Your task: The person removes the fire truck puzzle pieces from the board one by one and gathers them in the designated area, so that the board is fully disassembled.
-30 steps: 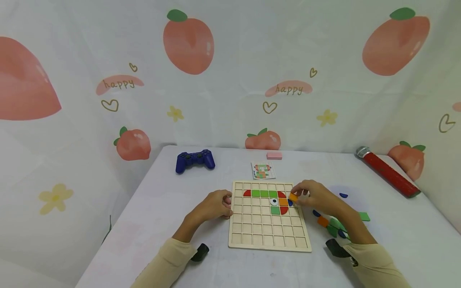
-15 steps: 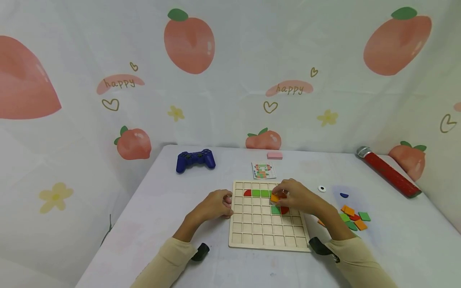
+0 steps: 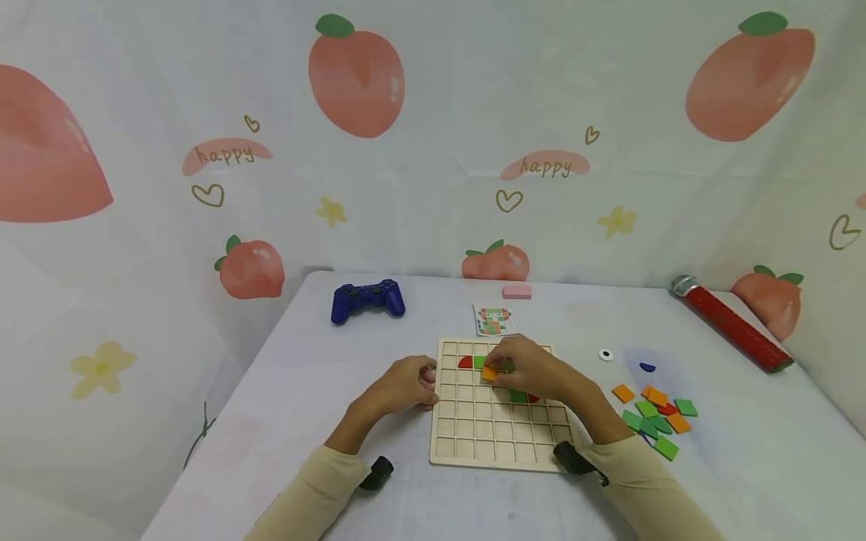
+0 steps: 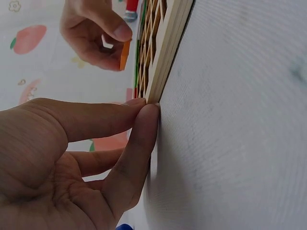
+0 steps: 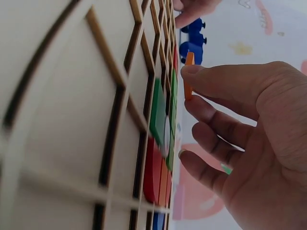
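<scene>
A wooden grid board (image 3: pixel 483 431) lies on the table, with several coloured tiles set in its upper cells. My left hand (image 3: pixel 404 385) pinches the board's left edge between thumb and finger, as the left wrist view shows. Between the thumb and finger of my right hand (image 3: pixel 531 370) is an orange square tile (image 5: pixel 190 76), held on edge just above the board. In the right wrist view a green tile (image 5: pixel 157 108) and a red tile (image 5: pixel 152 175) sit in the cells. The right hand covers part of the tile pattern in the head view.
Loose tiles (image 3: pixel 647 409) are scattered right of the board, with a round eye tile (image 3: pixel 605 355) behind them. A pattern card (image 3: pixel 496 320) and a pink block (image 3: pixel 517 292) lie beyond the board. A blue game controller (image 3: pixel 368 300) is back left; a red microphone (image 3: pixel 734 324) is back right.
My right hand has moved left across the board with the orange tile, from its right edge to over the upper middle cells. My left hand has stayed at the board's edge.
</scene>
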`<state>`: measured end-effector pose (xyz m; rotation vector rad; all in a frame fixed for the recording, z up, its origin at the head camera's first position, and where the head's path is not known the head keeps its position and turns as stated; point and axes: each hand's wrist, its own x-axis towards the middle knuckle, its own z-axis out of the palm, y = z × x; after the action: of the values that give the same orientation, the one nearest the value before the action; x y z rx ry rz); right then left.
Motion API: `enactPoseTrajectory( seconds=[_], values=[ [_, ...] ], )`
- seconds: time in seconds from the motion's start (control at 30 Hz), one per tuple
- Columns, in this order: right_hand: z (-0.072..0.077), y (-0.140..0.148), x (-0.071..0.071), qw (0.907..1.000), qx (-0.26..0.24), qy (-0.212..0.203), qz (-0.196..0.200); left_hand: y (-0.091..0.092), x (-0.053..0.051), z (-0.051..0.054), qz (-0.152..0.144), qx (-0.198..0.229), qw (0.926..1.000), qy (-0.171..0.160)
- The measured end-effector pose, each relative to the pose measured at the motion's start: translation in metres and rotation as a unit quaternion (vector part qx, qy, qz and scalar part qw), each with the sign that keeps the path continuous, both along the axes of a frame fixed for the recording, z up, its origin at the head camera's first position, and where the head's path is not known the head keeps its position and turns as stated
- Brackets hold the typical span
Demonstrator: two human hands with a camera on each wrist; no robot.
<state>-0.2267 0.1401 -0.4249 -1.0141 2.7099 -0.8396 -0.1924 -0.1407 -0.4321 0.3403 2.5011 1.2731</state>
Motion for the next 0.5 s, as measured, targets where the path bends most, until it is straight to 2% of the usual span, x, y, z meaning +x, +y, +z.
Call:
enactPoseTrajectory(
  seconds=[0.23,0.5],
  values=[
    [-0.002,-0.017,-0.004,0.9995,0.003,0.015,0.028,-0.001,0.000,0.000,0.002,-0.004,1.0000,-0.003],
    [-0.004,-0.032,-0.006,0.9993,0.017,0.003,0.032,-0.001,0.000,0.000,-0.001,-0.007,1.0000,-0.003]
  ],
)
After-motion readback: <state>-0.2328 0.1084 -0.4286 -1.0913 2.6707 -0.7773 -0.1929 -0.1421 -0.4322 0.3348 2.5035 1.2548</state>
